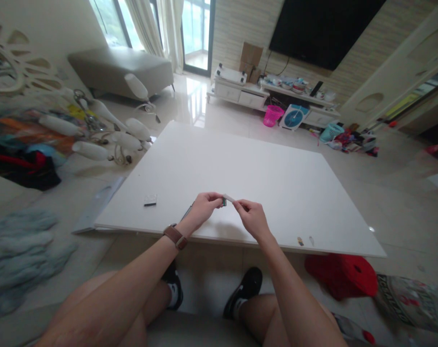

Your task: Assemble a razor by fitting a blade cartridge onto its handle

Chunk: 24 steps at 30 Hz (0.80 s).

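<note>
White strip (229, 198) between inward-pointing fingers (213, 196)

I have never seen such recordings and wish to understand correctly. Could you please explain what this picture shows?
There is no machine: someone works bare-handed. The single picture comes from a head-worn camera looking forward and down. The left hand, with a brown-strapped watch at its wrist, holds a small green piece; the right hand pinches a slim pale strip. Both are too small to identify. On the white tabletop lie a clear-and-black piece at left and two tiny bits near the right front edge.
</note>
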Tool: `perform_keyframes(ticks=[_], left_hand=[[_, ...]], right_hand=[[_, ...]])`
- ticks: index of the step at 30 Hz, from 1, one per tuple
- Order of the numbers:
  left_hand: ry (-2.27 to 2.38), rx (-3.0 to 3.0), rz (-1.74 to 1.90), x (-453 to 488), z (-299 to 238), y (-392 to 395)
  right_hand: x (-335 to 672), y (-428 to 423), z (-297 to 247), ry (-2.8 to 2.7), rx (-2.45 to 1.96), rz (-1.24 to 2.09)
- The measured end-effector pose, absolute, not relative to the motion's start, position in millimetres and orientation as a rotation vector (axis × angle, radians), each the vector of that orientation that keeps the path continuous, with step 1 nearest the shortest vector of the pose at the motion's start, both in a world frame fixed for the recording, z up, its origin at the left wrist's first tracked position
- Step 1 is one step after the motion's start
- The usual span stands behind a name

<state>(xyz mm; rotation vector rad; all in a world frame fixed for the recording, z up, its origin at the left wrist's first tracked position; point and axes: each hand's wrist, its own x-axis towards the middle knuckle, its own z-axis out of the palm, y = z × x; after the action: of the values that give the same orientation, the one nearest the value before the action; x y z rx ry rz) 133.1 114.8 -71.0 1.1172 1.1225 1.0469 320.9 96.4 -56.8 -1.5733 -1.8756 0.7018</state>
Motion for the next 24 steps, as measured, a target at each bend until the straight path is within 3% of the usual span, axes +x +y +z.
perform_keyframes(ticks=[24], left_hand=[[1.210, 1.106, 1.061, 130.9, -69.5, 115.2]], right_hand=[[319.4, 94.1, -50.8, -1.832, -1.741, 0.481]])
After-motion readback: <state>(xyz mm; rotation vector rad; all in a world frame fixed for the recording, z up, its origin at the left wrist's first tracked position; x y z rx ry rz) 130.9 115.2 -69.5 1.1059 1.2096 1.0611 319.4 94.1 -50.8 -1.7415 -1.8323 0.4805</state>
